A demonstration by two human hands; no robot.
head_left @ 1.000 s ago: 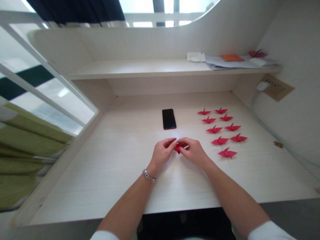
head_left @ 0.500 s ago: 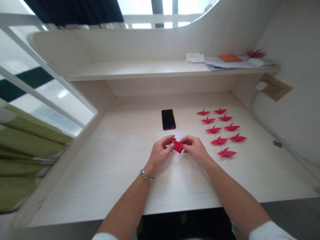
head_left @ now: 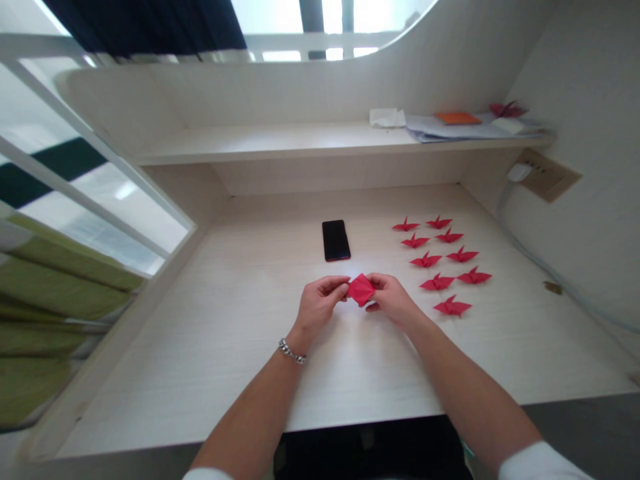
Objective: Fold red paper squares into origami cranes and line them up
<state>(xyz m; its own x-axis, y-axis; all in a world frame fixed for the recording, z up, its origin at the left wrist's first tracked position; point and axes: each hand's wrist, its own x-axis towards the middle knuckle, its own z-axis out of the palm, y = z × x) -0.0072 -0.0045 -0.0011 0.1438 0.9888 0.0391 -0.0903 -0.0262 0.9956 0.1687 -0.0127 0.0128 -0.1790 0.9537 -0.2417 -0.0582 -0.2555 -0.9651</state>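
Between my two hands is a small piece of folded red paper, roughly diamond-shaped, held just above the desk. My left hand pinches its left corner between thumb and fingers; a silver chain bracelet is round that wrist. On the other side, my right hand grips the paper's right edge, some of its fingers hidden behind or under it. To the right of my right hand, several red paper cranes stand on the desk in two uneven columns.
A black phone lies beyond my hands on the pale desk. Papers, an orange square and a dark red folded paper piece rest on the shelf. A cable runs from the wall socket along the right.
The red paper has turned and shows a wider, diamond-shaped face. My fingers have shifted slightly on its edges, while the cranes and phone stay put.
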